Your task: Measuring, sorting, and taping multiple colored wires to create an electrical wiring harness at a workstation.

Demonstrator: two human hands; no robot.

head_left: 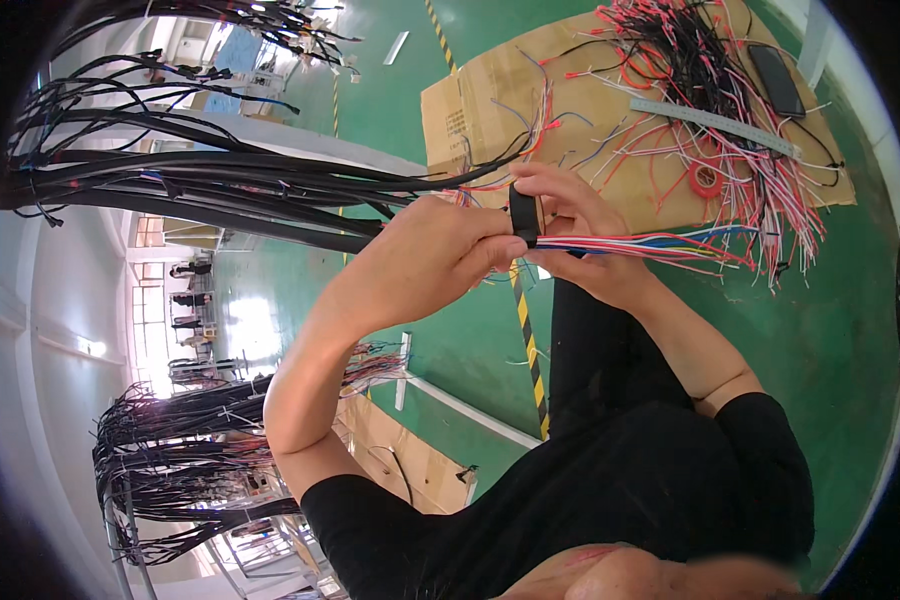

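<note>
Here, the left hand (420, 255) pinches near the black tape (525, 215); the right hand (595, 235) curls round its far side, perhaps to keep the wires (650, 244) bunched. The tape sits between both hands. Cables (260, 165) run toward nine o'clock. At two o'clock, cardboard (490, 85) bears loose wires (685, 55), a ruler (715, 128), red tape (705, 180) and a phone (775, 80), maybe keeping them off the floor (460, 345).

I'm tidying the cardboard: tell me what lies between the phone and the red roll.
In the head view, a ruler and wires lie between the phone and the red roll.
</note>
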